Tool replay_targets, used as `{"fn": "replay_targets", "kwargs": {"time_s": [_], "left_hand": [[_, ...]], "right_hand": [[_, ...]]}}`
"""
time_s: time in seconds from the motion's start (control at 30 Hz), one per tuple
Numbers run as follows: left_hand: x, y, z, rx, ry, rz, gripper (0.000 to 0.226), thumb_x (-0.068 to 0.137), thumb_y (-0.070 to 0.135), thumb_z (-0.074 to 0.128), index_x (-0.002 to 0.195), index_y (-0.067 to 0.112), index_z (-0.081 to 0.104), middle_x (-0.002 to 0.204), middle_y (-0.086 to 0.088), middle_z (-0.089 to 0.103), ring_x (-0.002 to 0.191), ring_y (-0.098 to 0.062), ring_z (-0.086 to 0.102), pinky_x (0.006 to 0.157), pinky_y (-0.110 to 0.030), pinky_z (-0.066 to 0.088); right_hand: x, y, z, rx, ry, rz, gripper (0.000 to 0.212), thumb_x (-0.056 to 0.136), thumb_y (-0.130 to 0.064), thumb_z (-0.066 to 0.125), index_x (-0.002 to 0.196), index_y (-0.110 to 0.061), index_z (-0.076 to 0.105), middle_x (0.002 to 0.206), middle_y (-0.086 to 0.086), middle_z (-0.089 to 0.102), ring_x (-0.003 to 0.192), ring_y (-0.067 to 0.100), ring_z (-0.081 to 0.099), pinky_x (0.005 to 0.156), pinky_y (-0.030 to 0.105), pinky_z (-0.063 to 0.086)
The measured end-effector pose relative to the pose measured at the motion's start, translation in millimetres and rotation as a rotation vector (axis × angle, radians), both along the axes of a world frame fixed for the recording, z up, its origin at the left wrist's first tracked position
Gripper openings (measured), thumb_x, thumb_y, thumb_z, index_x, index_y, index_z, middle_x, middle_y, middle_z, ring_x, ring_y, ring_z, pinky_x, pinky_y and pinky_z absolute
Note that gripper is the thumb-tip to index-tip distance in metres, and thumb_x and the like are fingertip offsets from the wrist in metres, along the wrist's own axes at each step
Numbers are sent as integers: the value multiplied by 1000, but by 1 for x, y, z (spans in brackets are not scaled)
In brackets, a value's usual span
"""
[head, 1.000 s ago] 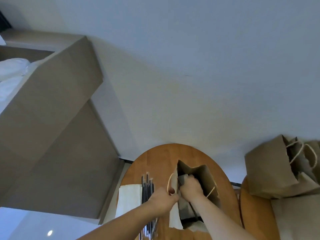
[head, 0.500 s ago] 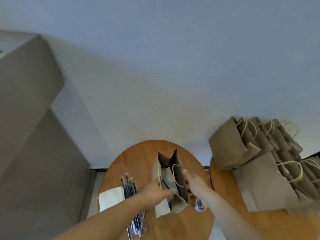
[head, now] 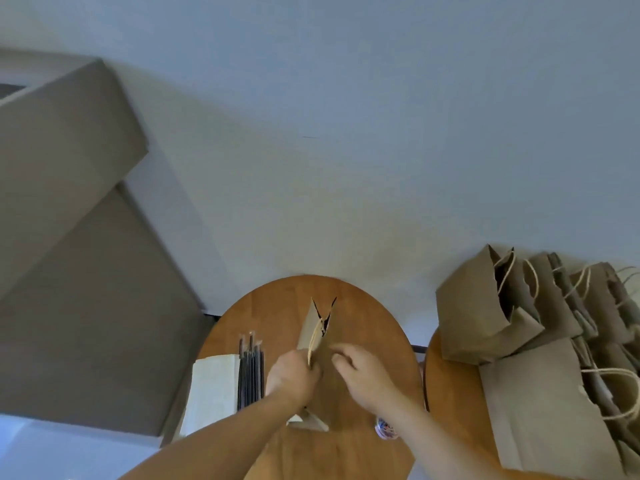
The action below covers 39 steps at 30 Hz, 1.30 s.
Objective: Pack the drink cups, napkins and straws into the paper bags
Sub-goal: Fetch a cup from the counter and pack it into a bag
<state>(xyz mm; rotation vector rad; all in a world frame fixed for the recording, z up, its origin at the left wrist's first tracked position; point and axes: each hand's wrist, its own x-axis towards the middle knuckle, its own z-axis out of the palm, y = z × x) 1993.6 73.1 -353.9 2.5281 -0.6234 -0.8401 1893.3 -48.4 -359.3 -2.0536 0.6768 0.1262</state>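
A brown paper bag [head: 317, 329] stands on the round wooden table [head: 277, 306], its mouth pinched nearly flat. My left hand [head: 292, 375] grips the bag's top edge and rope handle. My right hand [head: 363, 379] presses against the bag's right side with curled fingers. To the left of the bag lie several black wrapped straws [head: 250, 372], and beside them a stack of white napkins [head: 214, 386]. What is inside the bag is hidden.
Several brown paper bags [head: 491, 313] with rope handles crowd a second wooden table [head: 450, 375] on the right. A small round patterned object [head: 384, 426] sits at the first table's right edge under my right forearm. A white wall stands behind, and grey panels are on the left.
My right hand has come out of the bag and now rests on its right side. The bag's mouth has gone from wide to nearly flat. The view swung right.
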Motion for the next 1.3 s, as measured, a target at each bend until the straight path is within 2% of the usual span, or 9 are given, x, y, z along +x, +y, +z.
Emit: {"fn": "replay_targets", "kwargs": {"time_s": [0.17, 0.27, 0.37, 0.67, 0.73, 0.83, 0.93, 1.07, 1.3], "left_hand": [[12, -11, 8, 74, -66, -108, 37, 98, 34, 49, 61, 28, 48, 62, 6, 53, 58, -12, 56, 55, -24, 49], [20, -19, 10, 86, -113, -249, 37, 98, 36, 48, 62, 30, 45, 64, 8, 51, 58, -9, 51, 52, -24, 42], [24, -27, 11, 110, -138, -366, 32, 99, 40, 47, 69, 31, 45, 71, 6, 56, 67, -14, 55, 58, -29, 43], [2, -33, 3, 21, -247, -174, 13, 89, 40, 57, 82, 33, 66, 76, 8, 67, 77, -14, 65, 75, -29, 45], [1, -31, 1, 11, -204, -150, 16, 90, 38, 58, 74, 35, 59, 71, 9, 62, 76, -16, 65, 72, -30, 41], [5, -29, 1, 6, -188, -101, 32, 91, 38, 58, 61, 35, 47, 59, 10, 54, 69, -18, 60, 68, -31, 36], [6, -31, 0, -45, -209, -33, 41, 90, 37, 61, 54, 38, 41, 51, 14, 45, 63, -16, 52, 67, -30, 33], [4, -33, -3, -94, -205, -76, 16, 90, 35, 61, 82, 30, 74, 73, 4, 71, 74, -18, 65, 74, -31, 44], [-4, -35, -5, -162, -228, -43, 18, 89, 27, 64, 85, 16, 77, 75, -1, 72, 73, -23, 65, 79, -38, 49]], "right_hand": [[1, -54, 7, -506, -137, 226, 63, 93, -25, 59, 149, -32, 30, 157, -18, 16, 79, 2, 57, 69, 18, 48], [5, -72, 7, -631, -75, 343, 38, 96, -27, 56, 134, -25, 52, 148, -9, 40, 94, 17, 64, 78, 34, 54], [4, -80, 8, -738, 25, 379, 20, 99, -33, 47, 107, -23, 62, 106, -3, 63, 92, 22, 63, 74, 41, 52], [-15, -82, -9, -689, -95, 308, 19, 98, -34, 52, 103, -20, 65, 104, -6, 63, 85, 19, 65, 71, 37, 54], [-26, -85, -11, -624, -269, 229, 19, 95, -27, 58, 109, -18, 65, 113, -5, 60, 83, 13, 64, 70, 29, 55], [-59, -88, -24, -495, -455, 22, 2, 91, -28, 56, 93, -29, 56, 92, -15, 54, 75, 1, 55, 63, 10, 44], [-93, -78, -67, -380, -128, 79, 8, 92, -29, 61, 92, -35, 56, 82, -22, 59, 76, 0, 62, 59, 12, 46], [-108, -73, -132, -353, 322, 228, 17, 98, -26, 53, 107, -23, 67, 111, -6, 68, 92, 11, 64, 76, 27, 54], [-100, -73, -168, -461, 545, 415, 20, 98, -34, 52, 101, -23, 68, 111, -1, 61, 84, 19, 65, 69, 32, 55]]}}
